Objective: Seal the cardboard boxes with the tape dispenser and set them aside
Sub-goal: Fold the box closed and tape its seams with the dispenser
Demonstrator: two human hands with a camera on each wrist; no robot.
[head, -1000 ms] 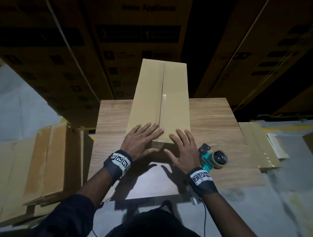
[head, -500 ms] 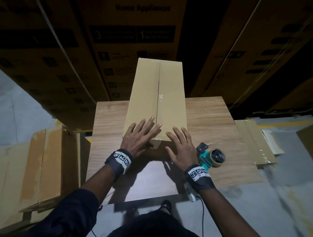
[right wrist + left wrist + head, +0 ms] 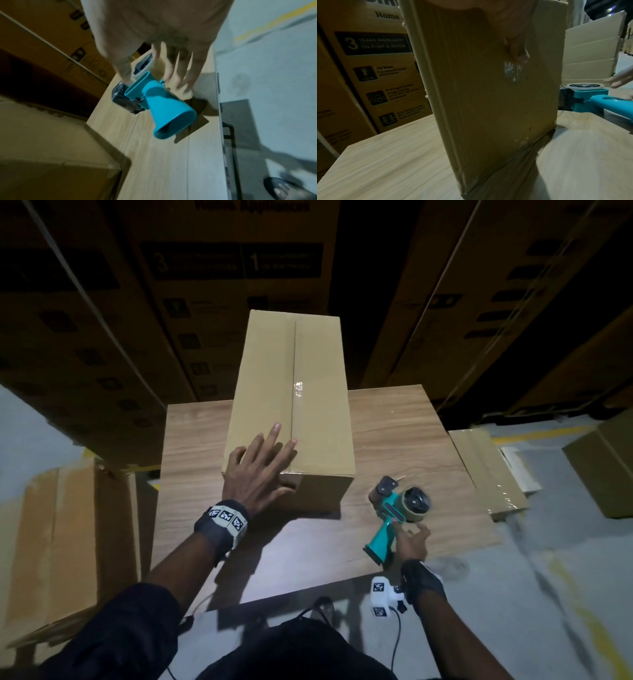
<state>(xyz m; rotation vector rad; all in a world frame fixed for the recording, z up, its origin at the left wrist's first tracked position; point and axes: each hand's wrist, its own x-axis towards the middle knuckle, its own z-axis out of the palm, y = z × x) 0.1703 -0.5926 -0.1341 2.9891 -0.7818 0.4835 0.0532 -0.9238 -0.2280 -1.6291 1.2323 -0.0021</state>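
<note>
Head view: cardboard box (image 3: 291,409) is sitting lengthwise on the wooden bench (image 3: 404,440), its far end overhanging the bench's back edge, its near end well short of the front edge. Left hand (image 3: 260,470) is lying flat on the box's near left corner, fingers (image 3: 274,436) spread straight, thumb hooking over the near face. Tape dispenser (image 3: 394,515) is lying on the bench just right of the box, apart from it, near the bench's right edge. Right hand (image 3: 411,539) is reaching onto the teal handle, fingers loosely extended, not wrapping it. Bare bench is showing in front of the box. Stacked printed cartons (image 3: 233,285) are crowding the back; flattened cardboard (image 3: 68,535) is leaning on the left.

Left wrist view: box's near face (image 3: 488,94) is filling the frame, thumb (image 3: 518,52) pressing on it beside a shiny tape patch (image 3: 511,71). Dispenser (image 3: 597,98) is peeking past the box's right edge.

Right wrist view: blurred; straight fingers (image 3: 181,70) are hanging over the dispenser handle (image 3: 168,108), thumb touching near the roll. Nothing is being gripped. Bench's edge is running close on the right, floor (image 3: 274,94) beyond it.
</note>
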